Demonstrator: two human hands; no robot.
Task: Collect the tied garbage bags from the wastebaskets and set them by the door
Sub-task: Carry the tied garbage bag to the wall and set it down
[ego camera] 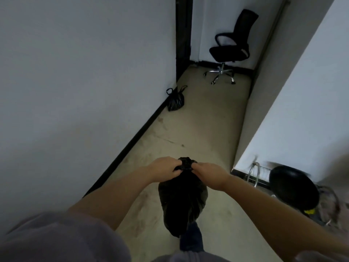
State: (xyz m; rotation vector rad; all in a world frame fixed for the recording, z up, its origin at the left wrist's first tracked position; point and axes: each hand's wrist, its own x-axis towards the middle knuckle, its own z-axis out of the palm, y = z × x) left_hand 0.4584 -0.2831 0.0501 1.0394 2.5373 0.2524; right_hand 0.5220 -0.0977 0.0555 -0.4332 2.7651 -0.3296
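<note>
A full black garbage bag (182, 197) hangs in front of me above the floor. My left hand (165, 168) and my right hand (209, 174) both grip its gathered neck from either side, fingers closed on the plastic. A second, smaller black garbage bag (175, 101) with its handles tied sits on the floor against the left wall, just before a dark door frame (183, 35).
A black office chair (232, 46) on a chrome wheeled base stands at the far end of the corridor. White walls close in left and right. At the lower right stand a black round object (294, 188) and a wire rack (255, 173).
</note>
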